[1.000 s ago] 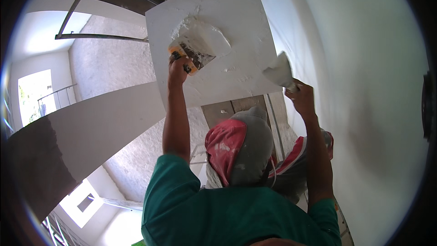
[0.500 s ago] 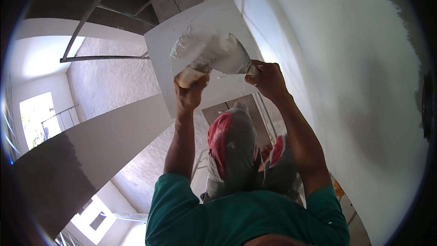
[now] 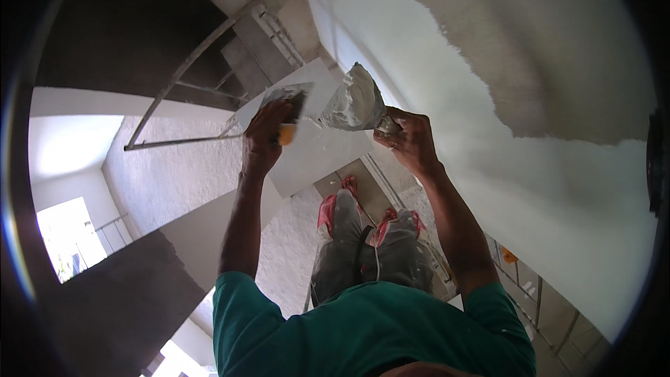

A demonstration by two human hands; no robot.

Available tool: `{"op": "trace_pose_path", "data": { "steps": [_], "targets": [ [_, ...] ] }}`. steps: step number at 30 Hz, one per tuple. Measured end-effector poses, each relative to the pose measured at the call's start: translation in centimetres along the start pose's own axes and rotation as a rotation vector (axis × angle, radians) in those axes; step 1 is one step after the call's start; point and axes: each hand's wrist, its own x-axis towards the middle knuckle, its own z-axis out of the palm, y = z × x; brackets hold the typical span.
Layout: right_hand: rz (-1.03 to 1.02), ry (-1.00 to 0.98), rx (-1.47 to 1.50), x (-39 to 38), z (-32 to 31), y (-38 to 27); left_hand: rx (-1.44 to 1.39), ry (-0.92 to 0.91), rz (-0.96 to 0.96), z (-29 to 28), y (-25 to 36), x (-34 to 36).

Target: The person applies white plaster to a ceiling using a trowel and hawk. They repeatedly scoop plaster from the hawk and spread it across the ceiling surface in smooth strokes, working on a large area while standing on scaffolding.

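Observation:
My left hand is closed round the yellow-orange handle of a trowel, whose flat blade is smeared with white plaster. In my right hand is a wide putty knife, gripped by its short, crusted handle. A thick heap of white plaster sits on its blade. The two tools are apart, side by side in front of me. Below them lies a pale, smooth board with a few plaster smears.
To my right rises a wall coated partly white, with a bare grey patch. Metal scaffold rails stand at left, more at lower right. My feet are on a grey plank. A bright window opens far left.
My bent knee has lowered and I stand straighter. The tools have separated, the trowel moving left. Plaster that was on the board now sits heaped on the putty knife.

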Motion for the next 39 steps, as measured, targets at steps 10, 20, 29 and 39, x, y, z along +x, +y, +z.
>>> {"op": "trace_pose_path", "data": {
  "steps": [10,20,29,39],
  "targets": [
    [0.204,0.157,0.183,-1.7,-6.8,-6.1,-1.715,0.556,-1.172,-1.9,19.4,1.4],
    [-0.063,0.519,0.571,-9.5,-12.6,-5.7,-1.858,0.155,-1.057,0.3,34.2,3.9],
    [-0.102,0.616,-0.426,-19.7,-21.4,-4.0,-1.906,-0.046,-0.920,0.4,40.2,4.6],
    [0.837,0.368,-0.525,-54.7,-12.6,7.5,-1.675,0.001,-0.344,-5.0,49.0,17.1]
  ]
}}
